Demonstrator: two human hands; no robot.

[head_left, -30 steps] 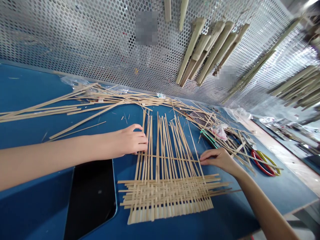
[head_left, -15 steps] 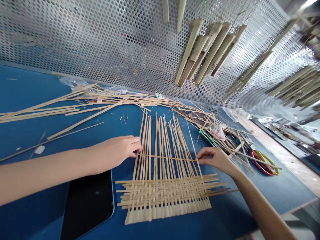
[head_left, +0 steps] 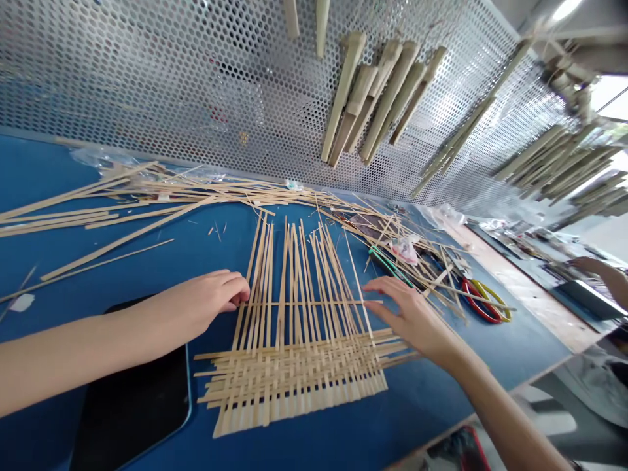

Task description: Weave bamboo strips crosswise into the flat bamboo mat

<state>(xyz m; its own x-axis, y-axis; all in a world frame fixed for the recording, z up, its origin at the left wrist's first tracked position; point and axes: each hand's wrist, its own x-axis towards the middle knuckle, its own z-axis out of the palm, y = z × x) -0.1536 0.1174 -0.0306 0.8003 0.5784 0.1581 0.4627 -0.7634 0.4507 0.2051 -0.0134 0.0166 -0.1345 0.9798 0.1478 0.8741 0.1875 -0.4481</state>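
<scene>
A partly woven mat of bamboo strips (head_left: 299,373) lies in front of me, its long upright strips fanning out away from me. One thin cross strip (head_left: 307,303) runs through these upright strips, a little beyond the woven part. At the left end of this strip is my left hand (head_left: 213,302), its fingers pinched together on it. My right hand (head_left: 409,317) is at the other end, thumb and fingers spread apart around the strip's tip without gripping it. Under my left forearm lies a black-screened tablet (head_left: 140,399).
Loose bamboo strips (head_left: 196,196) lie along a perforated metal panel (head_left: 171,85). To the right are red-and-yellow-handled pliers (head_left: 483,301) and a green-handled tool (head_left: 390,265). Split bamboo pieces (head_left: 343,98) hang on the panel. Another person's hand (head_left: 596,268) shows at far right.
My right hand has opened its fingers from the cross strip's right end. The left hand stays at the left end. The whole view has shifted, bringing another person's hand into sight.
</scene>
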